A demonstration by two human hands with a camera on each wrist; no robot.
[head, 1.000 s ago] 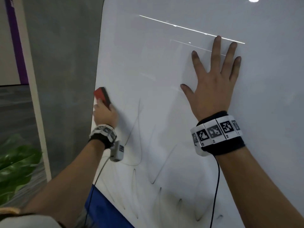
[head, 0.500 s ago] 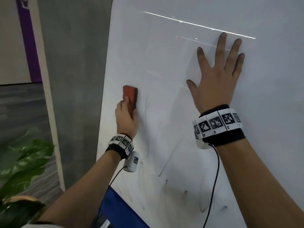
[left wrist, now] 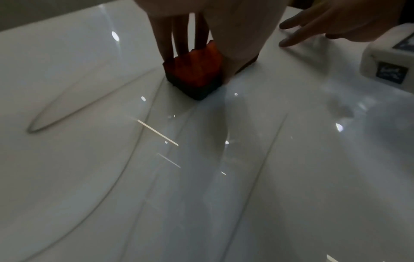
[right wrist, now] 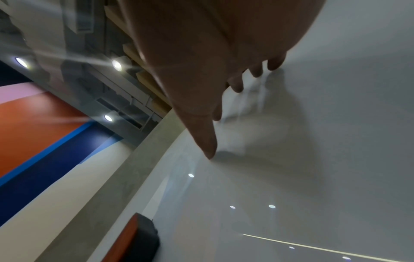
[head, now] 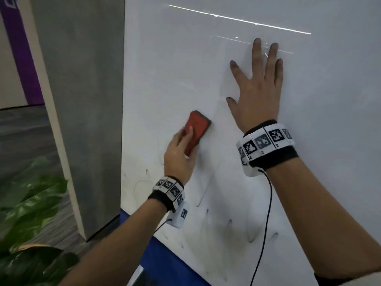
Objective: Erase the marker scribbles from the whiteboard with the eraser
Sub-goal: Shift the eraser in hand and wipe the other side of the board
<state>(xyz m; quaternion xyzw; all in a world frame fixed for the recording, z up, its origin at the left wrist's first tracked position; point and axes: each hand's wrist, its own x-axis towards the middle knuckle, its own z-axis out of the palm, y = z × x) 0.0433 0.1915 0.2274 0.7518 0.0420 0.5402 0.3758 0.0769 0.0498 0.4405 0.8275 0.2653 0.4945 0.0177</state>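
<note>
The left hand (head: pixel 179 155) grips the red eraser (head: pixel 195 131) by its sides and back, fingers curled round it, pressing its dark felt face flat against the whiteboard (head: pixel 329 120). The right hand (head: pixel 255 91) holds nothing; it lies spread and flat on the board, up and to the right of the eraser, likely as a brace. The job looks partly done: the board above and around the eraser reads clean, while scribbles (head: pixel 250 237) remain lower down as thin loops and strokes, some faint and smeared, running toward the blue bottom edge. That lower band is what is left. How far the marks go is unclear, since the board's lower right is covered by the right forearm and cut off by the frame. Ceiling-light reflections streak the glossy surface and could be mistaken for lines.
</note>
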